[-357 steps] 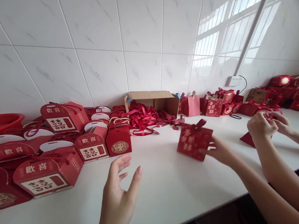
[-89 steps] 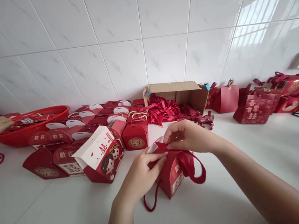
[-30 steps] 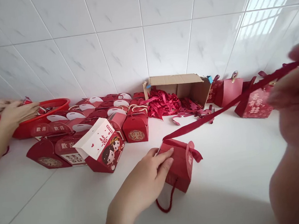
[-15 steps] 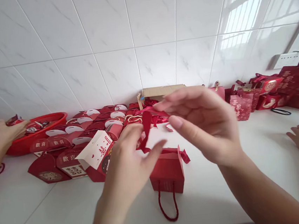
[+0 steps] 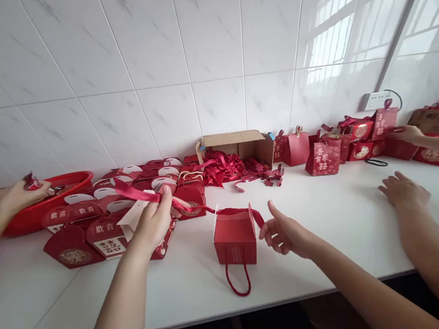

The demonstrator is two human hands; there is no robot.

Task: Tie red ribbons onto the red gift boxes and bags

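A small red gift box [image 5: 234, 233] stands on the white table in front of me, its rope handle loop lying toward me. A red ribbon [image 5: 131, 192] runs through the top of the box and out both sides. My left hand [image 5: 153, 225] pinches the ribbon left of the box, its long end trailing up and left over the packed boxes. At the box's right side is my right hand [image 5: 288, 233], thumb raised and fingers loosely curved apart. Its fingertips are beside the ribbon's short right end; whether they touch it I cannot tell.
Rows of red boxes [image 5: 106, 237] stand at left, beside a red basin [image 5: 75, 181] where another person's hands hold a packet. A cardboard box [image 5: 236, 137] of loose ribbons stands against the wall. Finished red bags [image 5: 322, 160] and another person's arms are at right.
My hands have moved apart and down: the left went left, drawing the ribbon out, and the right lowered beside the box. The view has shifted, showing more of the table's right side.
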